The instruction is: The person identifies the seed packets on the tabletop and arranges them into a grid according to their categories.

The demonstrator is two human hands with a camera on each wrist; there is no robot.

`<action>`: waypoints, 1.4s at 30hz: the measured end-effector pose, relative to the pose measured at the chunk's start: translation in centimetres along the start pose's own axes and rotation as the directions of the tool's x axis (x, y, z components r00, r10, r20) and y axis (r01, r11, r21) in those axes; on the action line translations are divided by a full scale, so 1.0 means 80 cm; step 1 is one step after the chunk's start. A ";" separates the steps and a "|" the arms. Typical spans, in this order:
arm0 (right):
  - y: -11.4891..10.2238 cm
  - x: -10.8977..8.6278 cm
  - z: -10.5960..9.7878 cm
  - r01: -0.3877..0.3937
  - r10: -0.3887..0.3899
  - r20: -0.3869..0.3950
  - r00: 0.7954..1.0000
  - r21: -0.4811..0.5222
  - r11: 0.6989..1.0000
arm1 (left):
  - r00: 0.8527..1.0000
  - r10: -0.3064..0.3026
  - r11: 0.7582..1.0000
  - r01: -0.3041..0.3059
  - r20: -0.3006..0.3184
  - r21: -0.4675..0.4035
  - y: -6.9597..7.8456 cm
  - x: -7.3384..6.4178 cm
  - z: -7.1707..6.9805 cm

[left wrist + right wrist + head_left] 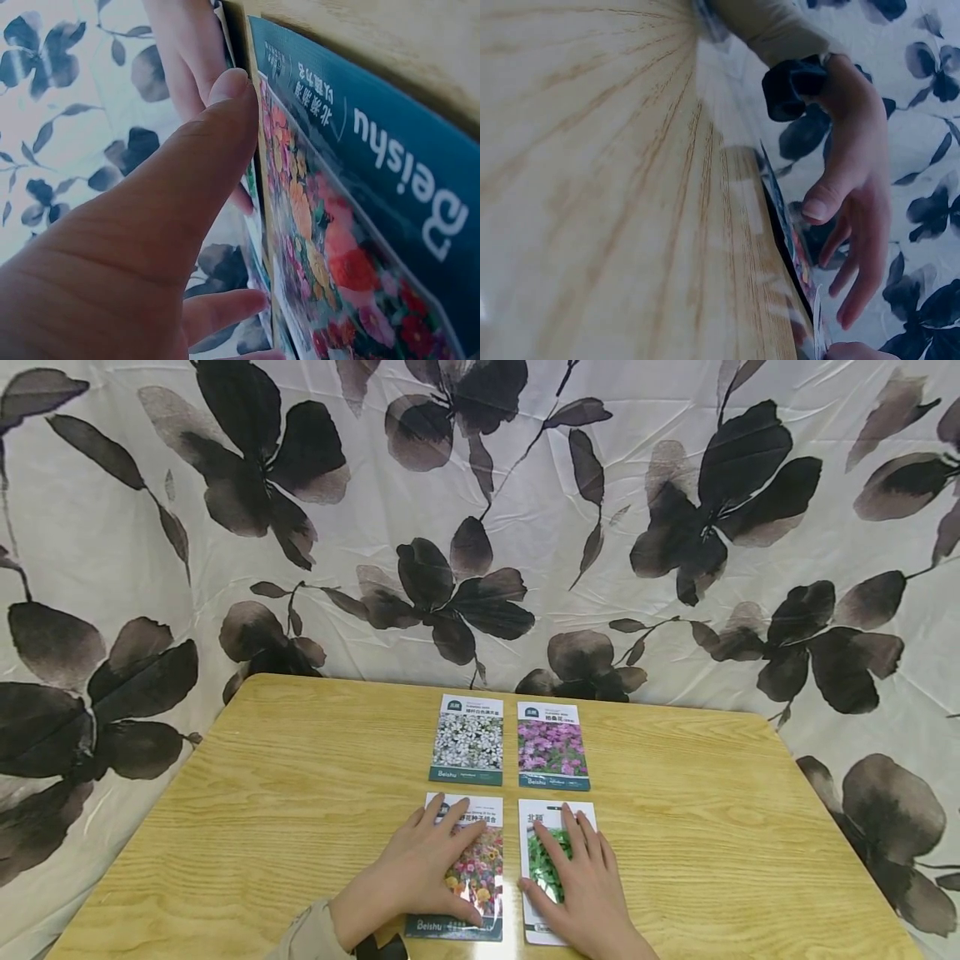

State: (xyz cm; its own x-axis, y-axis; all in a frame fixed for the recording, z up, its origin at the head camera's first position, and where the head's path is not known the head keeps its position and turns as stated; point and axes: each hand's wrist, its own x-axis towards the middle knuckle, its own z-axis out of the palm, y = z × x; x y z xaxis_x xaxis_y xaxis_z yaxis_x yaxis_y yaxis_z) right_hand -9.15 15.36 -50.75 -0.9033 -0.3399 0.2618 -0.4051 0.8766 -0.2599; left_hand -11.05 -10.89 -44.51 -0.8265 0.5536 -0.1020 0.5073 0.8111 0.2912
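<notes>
Four seed packets would be several, laid in two rows on the wooden table. My left hand [429, 866] spreads its fingers over the front-left seed packet [480, 860], which has a mixed-flower picture and a Beishu label. In the left wrist view its thumb reaches to the packet's edge. My right hand [587, 893] lies with fingers spread on the front-right seed packet [536, 843], white with green leaves. Behind them lie a white-flower seed packet [468, 739] and a pink-flower seed packet [553, 745], neither touched.
The yellow wooden table [300, 777] reaches back to a hanging floral cloth [360, 502]. A dark band [791, 86] sits on the left wrist, below a beige sleeve [311, 935].
</notes>
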 end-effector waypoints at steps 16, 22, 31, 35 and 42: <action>0.001 0.000 0.001 -0.004 0.004 -0.005 1.000 -0.012 1.000 | 1.000 -0.005 1.000 0.005 0.001 -0.010 0.001 0.001 -0.005; 0.000 0.000 0.001 0.003 -0.003 -0.020 1.000 -0.004 1.000 | 1.000 -0.008 1.000 0.008 0.012 -0.008 -0.001 0.001 -0.005; -0.001 0.009 -0.017 -0.065 0.065 0.012 0.998 0.055 0.996 | 0.998 0.016 1.000 -0.017 -0.055 -0.018 -0.007 0.000 -0.012; 0.002 0.017 -0.041 -0.089 0.091 -0.011 0.996 0.141 0.986 | 0.993 0.033 0.999 -0.036 -0.110 -0.024 -0.013 0.002 -0.018; 0.026 0.039 -0.088 0.023 0.027 -0.166 0.986 0.293 0.956 | 0.934 0.056 0.998 -0.064 -0.353 -0.010 -0.027 0.001 -0.035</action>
State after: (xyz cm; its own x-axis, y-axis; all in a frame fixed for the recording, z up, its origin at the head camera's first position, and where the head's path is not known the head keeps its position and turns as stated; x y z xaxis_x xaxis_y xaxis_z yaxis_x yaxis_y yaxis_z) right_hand -11.84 18.51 -43.97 -0.8781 -0.2545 0.4052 -0.4492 0.7302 -0.5148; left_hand -12.92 -13.11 -42.49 -0.8297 0.4959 0.2564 0.5564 0.7721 0.3070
